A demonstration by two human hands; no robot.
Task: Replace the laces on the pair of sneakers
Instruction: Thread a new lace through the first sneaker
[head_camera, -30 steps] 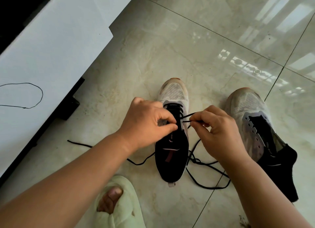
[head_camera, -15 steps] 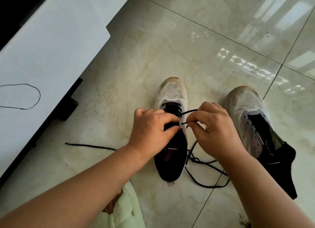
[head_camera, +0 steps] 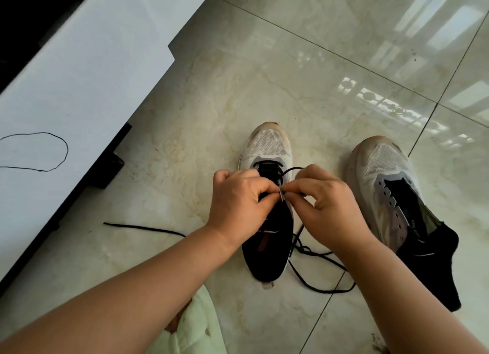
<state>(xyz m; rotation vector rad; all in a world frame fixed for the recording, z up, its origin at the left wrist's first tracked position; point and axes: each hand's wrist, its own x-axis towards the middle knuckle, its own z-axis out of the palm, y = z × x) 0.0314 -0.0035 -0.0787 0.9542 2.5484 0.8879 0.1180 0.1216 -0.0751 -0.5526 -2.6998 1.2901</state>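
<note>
Two white-and-black sneakers stand on the tiled floor. The left sneaker (head_camera: 270,147) has a black lace (head_camera: 317,285) threaded through its lowest eyelets, with loose ends trailing on the floor to either side. My left hand (head_camera: 238,205) pinches the grey eyelet flap of that sneaker. My right hand (head_camera: 328,205) pinches the lace end right against the flap. The right sneaker (head_camera: 391,194) stands unlaced, its tongue open.
A white low cabinet (head_camera: 79,94) runs along the left, with a thin black lace (head_camera: 53,155) looped on top. A foot in a pale green slipper (head_camera: 195,327) is at the bottom middle. Glossy beige tiles lie beyond the shoes.
Both hands have closed in together over the left sneaker's eyelets. The right hand brought the lace end up to the flap held by the left hand.
</note>
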